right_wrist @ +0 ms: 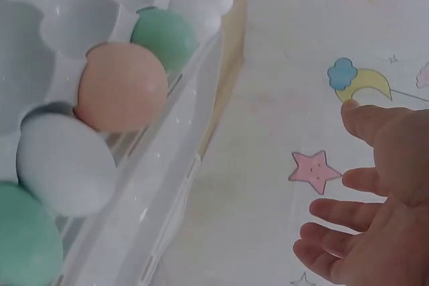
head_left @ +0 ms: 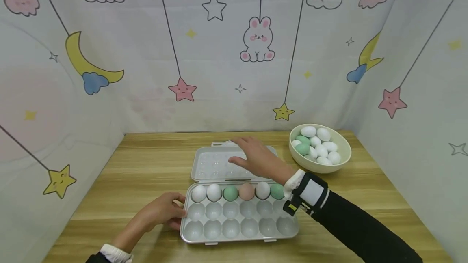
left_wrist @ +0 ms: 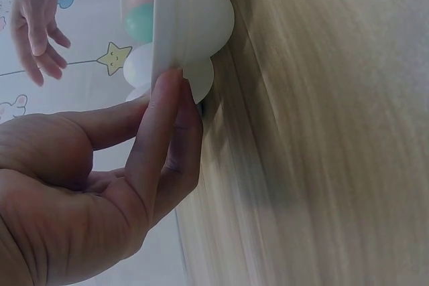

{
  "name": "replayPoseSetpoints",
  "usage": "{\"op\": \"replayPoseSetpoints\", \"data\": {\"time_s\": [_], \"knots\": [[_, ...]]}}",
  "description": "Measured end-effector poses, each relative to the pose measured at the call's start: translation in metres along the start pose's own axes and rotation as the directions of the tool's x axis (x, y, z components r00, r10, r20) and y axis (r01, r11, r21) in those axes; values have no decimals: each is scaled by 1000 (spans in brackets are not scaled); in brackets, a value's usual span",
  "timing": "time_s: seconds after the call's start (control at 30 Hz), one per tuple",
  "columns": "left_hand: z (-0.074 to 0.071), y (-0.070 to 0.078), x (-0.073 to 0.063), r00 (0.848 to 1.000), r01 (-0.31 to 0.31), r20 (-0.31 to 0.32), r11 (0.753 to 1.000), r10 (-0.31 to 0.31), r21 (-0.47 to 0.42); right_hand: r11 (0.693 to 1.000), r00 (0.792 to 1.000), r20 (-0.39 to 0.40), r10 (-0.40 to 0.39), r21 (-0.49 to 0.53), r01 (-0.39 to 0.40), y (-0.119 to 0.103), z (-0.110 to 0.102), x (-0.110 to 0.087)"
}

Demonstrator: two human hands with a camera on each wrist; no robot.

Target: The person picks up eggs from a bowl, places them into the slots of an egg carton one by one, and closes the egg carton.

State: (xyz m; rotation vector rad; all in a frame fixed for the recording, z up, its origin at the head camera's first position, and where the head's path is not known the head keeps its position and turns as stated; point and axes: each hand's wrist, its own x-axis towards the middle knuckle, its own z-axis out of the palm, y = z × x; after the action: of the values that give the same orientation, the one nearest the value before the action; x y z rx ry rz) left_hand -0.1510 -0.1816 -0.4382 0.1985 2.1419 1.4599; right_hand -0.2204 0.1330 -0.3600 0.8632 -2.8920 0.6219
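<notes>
A clear plastic egg carton [head_left: 248, 216] lies with its lid [head_left: 215, 163] folded back. Its far row holds white eggs [head_left: 214, 192], green eggs [head_left: 230, 193] and one light brown egg [head_left: 246, 192]; the two nearer rows of cups are bare. My left hand [head_left: 164, 212] pinches the carton's left rim between thumb and fingers, as the left wrist view [left_wrist: 154, 125] also shows. Over the lid hovers my right hand [head_left: 259, 157], its fingers extended and loosely spread with nothing in them. The right wrist view shows that hand [right_wrist: 375, 212] beyond the row of eggs.
A cream bowl [head_left: 318, 169] of white and green eggs stands at the back right of the wooden table [head_left: 146, 165]. Behind and beside the table hangs a white cloth [head_left: 219, 64] printed with stars, moons and bunnies.
</notes>
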Motion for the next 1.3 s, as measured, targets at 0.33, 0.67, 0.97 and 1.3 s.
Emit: {"op": "replayPoseSetpoints", "data": {"time_s": [0.33,0.67,0.97,1.3], "knots": [[0,-1,-1,1000,4,-18,1000,-4,8,995,993,-66,97,-31,-100,50,-51,-10],[-1,-4,-1,1000,11,-17,1000,-11,11,971,969,-107,221,-63,-229,108,-79,-23],[-1,-1,0,1000,20,-18,1000,-20,19,948,946,-116,303,-66,-312,155,-78,-35],[-1,1,1,1000,14,1,1000,-14,12,922,929,-120,351,-127,-365,197,-65,-35]]}}
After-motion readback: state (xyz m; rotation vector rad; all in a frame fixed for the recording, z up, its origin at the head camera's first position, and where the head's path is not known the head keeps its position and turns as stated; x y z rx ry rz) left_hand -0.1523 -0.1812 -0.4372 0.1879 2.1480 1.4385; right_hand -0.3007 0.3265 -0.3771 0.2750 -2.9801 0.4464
